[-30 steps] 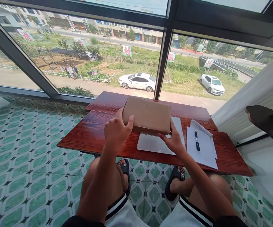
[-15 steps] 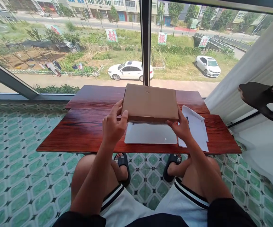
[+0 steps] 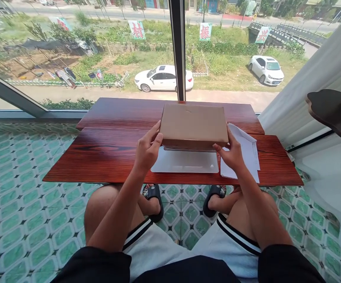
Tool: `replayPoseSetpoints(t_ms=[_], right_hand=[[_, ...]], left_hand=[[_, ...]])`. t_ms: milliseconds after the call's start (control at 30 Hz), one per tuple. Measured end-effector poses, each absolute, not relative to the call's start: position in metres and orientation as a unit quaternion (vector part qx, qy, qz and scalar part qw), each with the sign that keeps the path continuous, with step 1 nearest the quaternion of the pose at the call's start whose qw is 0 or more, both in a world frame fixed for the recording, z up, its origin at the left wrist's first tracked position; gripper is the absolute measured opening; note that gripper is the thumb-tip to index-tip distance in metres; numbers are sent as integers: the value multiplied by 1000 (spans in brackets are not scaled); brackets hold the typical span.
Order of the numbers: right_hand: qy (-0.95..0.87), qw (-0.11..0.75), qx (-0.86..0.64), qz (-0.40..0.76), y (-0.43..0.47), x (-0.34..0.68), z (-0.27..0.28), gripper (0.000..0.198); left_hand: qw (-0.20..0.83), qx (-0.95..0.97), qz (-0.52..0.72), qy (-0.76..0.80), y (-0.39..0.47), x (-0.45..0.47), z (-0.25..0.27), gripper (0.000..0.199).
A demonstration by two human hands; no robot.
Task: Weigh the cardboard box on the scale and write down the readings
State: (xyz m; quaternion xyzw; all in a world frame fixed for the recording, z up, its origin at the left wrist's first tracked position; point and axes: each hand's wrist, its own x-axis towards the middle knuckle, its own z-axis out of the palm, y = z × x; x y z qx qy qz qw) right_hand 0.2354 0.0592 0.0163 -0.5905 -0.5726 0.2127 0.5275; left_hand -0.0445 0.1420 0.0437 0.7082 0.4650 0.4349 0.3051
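Observation:
A closed brown cardboard box [image 3: 192,122] is held between my two hands above the table. My left hand [image 3: 147,150] grips its left side, the thumb along the front corner. At the right front corner my right hand [image 3: 231,151] is closed on it, with the thumb on the lower front edge. Below and in front of the box lies a flat silver laptop [image 3: 185,162], lid down, its back part hidden by the box. White sheets of paper [image 3: 242,151] lie beside the laptop, partly covered by my right hand and forearm.
The dark red wooden table [image 3: 99,155] has a second, further board behind it by the window. A white curtain [image 3: 291,94] hangs at the right, near a dark brown wavy-edged panel [image 3: 332,110]. My knees and slippers are under the table's front edge.
The box and both hands have shifted slightly to the right, relative to the laptop. More of the box's front side shows now. The view has tilted a little downward.

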Motion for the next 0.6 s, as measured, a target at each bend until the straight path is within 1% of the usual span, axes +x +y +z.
replayPoseSetpoints(t_ms=[200, 433, 600], right_hand=[[-570, 520, -597, 219, 60, 237, 12, 97], [-576, 523, -590, 216, 59, 239, 11, 90], [-576, 519, -593, 215, 58, 239, 9, 90]], left_hand=[[313, 701, 437, 470, 144, -43, 40, 57], [333, 688, 439, 473, 141, -40, 41, 53], [349, 677, 437, 478, 140, -41, 37, 53]])
